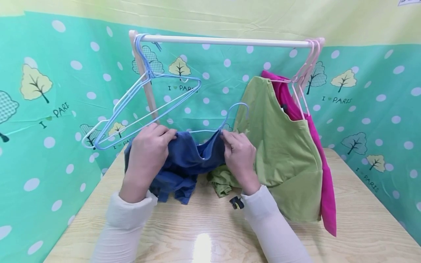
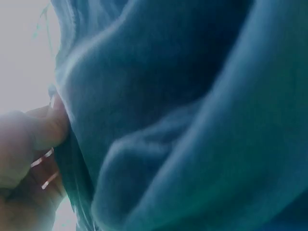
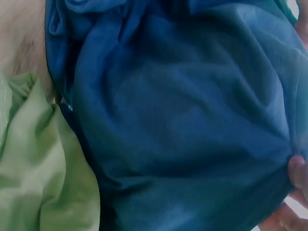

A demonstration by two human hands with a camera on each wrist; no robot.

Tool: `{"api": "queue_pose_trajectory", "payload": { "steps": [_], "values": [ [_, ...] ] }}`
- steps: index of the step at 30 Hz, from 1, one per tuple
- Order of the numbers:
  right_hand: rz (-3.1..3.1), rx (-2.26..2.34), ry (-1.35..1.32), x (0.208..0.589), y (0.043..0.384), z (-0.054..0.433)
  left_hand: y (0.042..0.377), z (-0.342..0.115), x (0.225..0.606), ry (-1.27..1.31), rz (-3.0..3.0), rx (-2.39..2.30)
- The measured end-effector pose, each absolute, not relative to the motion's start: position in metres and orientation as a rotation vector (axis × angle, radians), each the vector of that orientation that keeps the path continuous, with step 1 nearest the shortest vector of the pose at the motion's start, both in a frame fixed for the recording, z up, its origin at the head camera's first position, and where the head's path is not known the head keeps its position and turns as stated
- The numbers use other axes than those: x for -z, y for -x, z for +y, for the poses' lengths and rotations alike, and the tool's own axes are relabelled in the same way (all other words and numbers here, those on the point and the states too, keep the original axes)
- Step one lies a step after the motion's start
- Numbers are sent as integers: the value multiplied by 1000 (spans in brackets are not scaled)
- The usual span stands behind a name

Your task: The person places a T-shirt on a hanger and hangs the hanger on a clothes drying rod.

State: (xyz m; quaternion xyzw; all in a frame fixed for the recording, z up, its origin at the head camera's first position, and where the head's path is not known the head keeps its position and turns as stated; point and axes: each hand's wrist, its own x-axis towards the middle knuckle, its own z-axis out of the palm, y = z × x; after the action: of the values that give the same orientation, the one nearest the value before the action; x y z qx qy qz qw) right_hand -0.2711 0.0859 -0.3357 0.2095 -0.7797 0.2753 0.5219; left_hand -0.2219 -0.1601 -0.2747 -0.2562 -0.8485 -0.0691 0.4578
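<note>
A dark blue shirt point(image 1: 187, 153) is bunched above the table between both hands. My left hand point(image 1: 146, 155) pinches its upper edge on the left side. With thumb and fingers, my right hand point(image 1: 241, 157) pinches the fabric by the neckline's right side. A light blue hanger point(image 1: 227, 116) runs behind the neckline, its hook sticking up above the right hand; the rest of it is mostly hidden by cloth. In the left wrist view the fingers point(image 2: 45, 130) grip the shirt's edge. The right wrist view has a thumb point(image 3: 298, 171) on the blue cloth point(image 3: 192, 120).
A rack with a white bar point(image 1: 223, 41) stands behind. Several blue and white hangers point(image 1: 148, 75) hang at its left end. On the right, pink hangers point(image 1: 296, 86) carry a green top point(image 1: 289, 160) and a magenta garment point(image 1: 325, 193). The wooden table point(image 1: 184, 226) lies below.
</note>
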Motion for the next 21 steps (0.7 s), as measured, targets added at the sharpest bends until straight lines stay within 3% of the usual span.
{"api": "queue_pose_trajectory", "payload": {
  "steps": [11,21],
  "values": [
    [-1813,-840,-812,328,280,99,225,-171,272,683,-1942,507],
    [-1785,-935,-775,330,286,114,226,-188,268,655,-1904,588]
  ]
}}
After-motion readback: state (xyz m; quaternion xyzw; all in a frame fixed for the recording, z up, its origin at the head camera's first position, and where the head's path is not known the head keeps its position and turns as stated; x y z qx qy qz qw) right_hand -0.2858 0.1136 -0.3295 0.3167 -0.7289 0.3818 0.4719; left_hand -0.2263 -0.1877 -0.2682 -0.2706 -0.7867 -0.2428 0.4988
